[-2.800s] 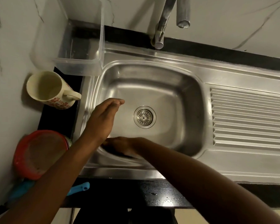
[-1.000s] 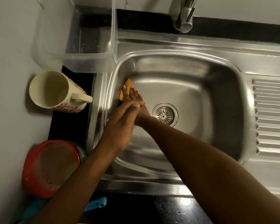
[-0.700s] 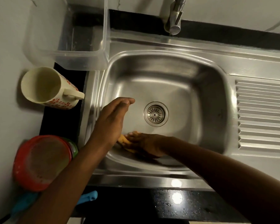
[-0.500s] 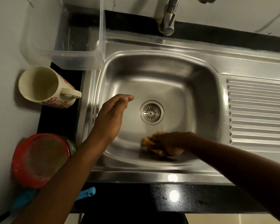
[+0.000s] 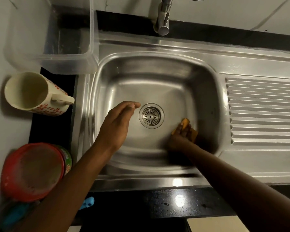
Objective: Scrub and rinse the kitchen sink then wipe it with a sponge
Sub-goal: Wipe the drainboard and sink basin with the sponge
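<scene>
Black stone countertop (image 5: 182, 203) surrounds a stainless steel sink basin (image 5: 157, 77) with a round drain strainer (image 5: 151, 115). Right hand (image 5: 181, 137) presses a yellow-orange sponge (image 5: 185, 122) onto the basin floor, right of the strainer, fingers curled over it. Left hand (image 5: 118, 122) hovers above the basin, fingers together, loosely bent, holding nothing.

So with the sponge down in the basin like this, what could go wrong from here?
Two risks. The left hand hovers over the sink, and its forearm passes right beside the red-lidded tub; a wide sweep might knock it. The right hand holds the sponge low on the basin floor beside the drain, so the far corners under the tap could get missed.
</scene>
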The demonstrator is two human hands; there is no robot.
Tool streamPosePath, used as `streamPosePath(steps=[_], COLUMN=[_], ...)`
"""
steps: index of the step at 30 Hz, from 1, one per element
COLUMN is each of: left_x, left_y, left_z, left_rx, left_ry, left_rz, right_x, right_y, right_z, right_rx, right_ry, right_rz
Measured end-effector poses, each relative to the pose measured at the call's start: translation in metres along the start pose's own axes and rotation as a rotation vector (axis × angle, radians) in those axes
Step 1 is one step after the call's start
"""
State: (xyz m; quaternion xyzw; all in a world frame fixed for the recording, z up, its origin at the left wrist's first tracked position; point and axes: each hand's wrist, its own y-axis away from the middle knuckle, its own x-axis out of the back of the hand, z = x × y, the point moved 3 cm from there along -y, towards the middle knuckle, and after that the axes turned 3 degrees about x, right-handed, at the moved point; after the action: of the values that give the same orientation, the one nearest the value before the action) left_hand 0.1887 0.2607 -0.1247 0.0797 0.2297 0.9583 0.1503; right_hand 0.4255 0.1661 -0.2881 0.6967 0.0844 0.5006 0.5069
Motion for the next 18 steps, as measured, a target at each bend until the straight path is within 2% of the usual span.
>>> streamPosePath(steps=[1,3,8,11,13,15,18], left_x=[0.000,-0.001,0.004,0.013,0.019,0.024,0.025], left_y=[0.001,0.002,0.003,0.002,0.002,0.002,0.003], left_z=[0.000,-0.002,-0.003,-0.006,-0.009,-0.012,-0.011], left_rx=[-0.005,-0.007,-0.015,-0.024,-0.016,-0.021,-0.037], left_ry=[-0.002,-0.009,-0.025,-0.053,-0.065,-0.072,-0.073], left_rz=[-0.002,-0.011,-0.009,0.007,0.021,0.036,0.038], right_x=[0.007,0.021,0.076,0.082,0.077,0.072,0.060], right_y=[0.001,-0.015,-0.060,-0.074,-0.074,-0.071,-0.056], right_z=[-0.008,-0.026,-0.045,-0.065,-0.082,-0.110,-0.162], right_rx=[-0.031,-0.030,0.114,0.140,0.270,0.467,0.774], right_ry=[-0.147,-0.293,-0.346,-0.410,-0.493,-0.442,-0.272], right_rz=[0.027,0.115,0.446,0.574,0.599,0.600,0.421])
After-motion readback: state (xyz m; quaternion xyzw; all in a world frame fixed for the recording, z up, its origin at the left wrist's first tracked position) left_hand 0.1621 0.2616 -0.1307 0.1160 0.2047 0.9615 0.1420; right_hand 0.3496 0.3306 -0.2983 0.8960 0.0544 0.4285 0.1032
